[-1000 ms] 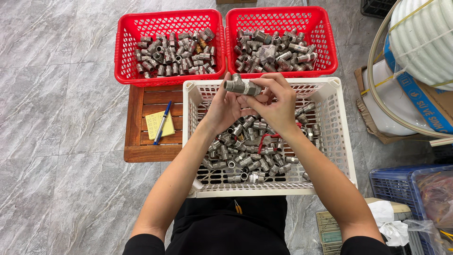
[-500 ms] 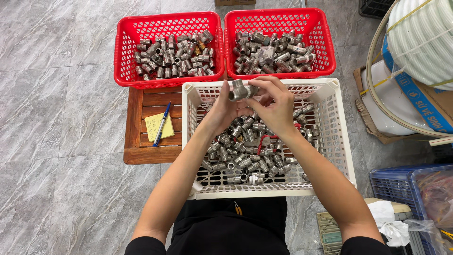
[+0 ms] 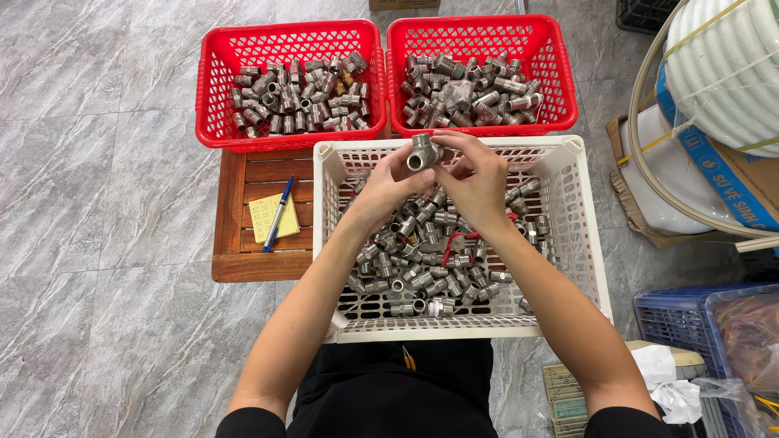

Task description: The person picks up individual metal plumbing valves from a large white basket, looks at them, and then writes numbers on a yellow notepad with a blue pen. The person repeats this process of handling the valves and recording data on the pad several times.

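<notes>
The metal fitting [image 3: 422, 152], a short grey piece with an open round end facing the camera, was held up over the far rim of the white basket [image 3: 586, 243], pinched between both hands. The left hand [image 3: 392, 182] gripped it from the near-left side with thumb and fingertips closed on its body, and the right hand [image 3: 475, 174] curled over it from the right, fingers wrapped about its other end. As a judgement, the grip was narrow and on smooth, rounded metal, so a twist of one hand against the other could have let the piece slip and drop into the heap of loose fittings [image 3: 430, 259] below, where it would be hard to tell from the rest. It could also have bounced off the rim toward the right red basket [image 3: 560, 73] just beyond, mixing with the pieces there. The left red basket [image 3: 209, 89] stood farther off.
</notes>
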